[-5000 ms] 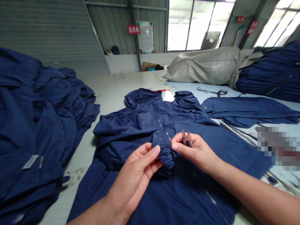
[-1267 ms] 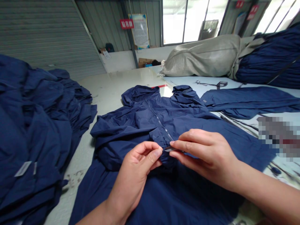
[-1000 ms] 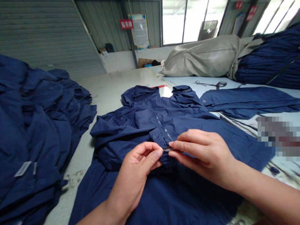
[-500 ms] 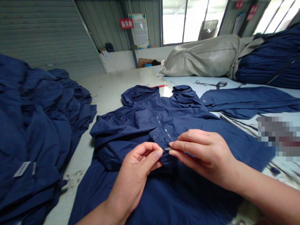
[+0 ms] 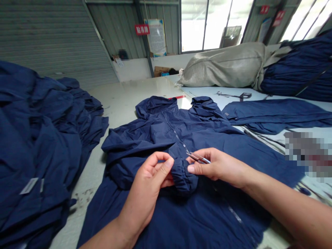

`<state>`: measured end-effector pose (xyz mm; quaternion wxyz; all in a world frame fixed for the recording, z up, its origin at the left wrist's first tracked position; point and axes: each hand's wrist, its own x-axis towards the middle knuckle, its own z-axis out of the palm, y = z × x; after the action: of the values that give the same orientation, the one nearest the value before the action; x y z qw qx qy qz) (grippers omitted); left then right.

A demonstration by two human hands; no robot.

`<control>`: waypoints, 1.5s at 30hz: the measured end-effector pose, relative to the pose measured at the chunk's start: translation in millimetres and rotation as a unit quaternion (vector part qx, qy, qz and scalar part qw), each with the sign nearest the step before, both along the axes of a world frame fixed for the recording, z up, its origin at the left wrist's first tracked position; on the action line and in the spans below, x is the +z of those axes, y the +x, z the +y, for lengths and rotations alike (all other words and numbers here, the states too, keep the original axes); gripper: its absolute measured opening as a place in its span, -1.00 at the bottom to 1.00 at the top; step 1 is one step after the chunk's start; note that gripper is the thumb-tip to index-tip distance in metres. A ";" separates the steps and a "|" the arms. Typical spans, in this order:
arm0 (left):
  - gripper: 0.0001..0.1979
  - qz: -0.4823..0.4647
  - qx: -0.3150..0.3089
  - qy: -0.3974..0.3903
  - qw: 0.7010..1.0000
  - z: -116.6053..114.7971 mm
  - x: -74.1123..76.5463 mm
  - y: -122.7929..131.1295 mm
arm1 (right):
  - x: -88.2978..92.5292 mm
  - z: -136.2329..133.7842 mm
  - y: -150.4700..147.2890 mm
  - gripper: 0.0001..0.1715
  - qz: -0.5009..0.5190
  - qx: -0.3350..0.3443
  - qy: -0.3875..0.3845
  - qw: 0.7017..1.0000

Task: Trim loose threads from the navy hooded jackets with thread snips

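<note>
Now your left hand (image 5: 147, 186) is clamping the elastic cuff (image 5: 183, 176) of the navy jacket (image 5: 166, 221), while your right hand (image 5: 219, 167) pinches thread snips (image 5: 198, 158), tips pointing left, just above that cuff.

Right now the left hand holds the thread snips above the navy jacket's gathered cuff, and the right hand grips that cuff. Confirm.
Wrong hands. The head view shows the right hand holding the thread snips above the navy jacket's gathered cuff, and the left hand gripping that cuff.
</note>
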<state>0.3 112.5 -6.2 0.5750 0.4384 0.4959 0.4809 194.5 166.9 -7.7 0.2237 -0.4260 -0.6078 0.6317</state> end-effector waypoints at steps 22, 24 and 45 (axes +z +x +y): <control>-0.68 0.124 -0.200 0.012 0.972 3.3 15.2 -9.1 | -10.8 -4.8 -3.9 -0.51 0.126 -0.083 0.029 0.988; -0.63 0.030 -0.181 0.003 0.983 6.9 14.3 -11.5 | -13.5 -2.9 -1.6 -0.46 0.158 -0.062 -0.024 0.985; -0.66 0.505 0.114 0.371 0.771 14.4 16.0 -33.5 | -6.7 -5.5 -4.8 -0.84 0.032 -0.210 0.306 0.928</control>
<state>-33.3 126.9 9.8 -0.0243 0.7378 0.5443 0.3985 189.7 161.4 -14.4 0.4895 -0.4346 -0.6609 0.3671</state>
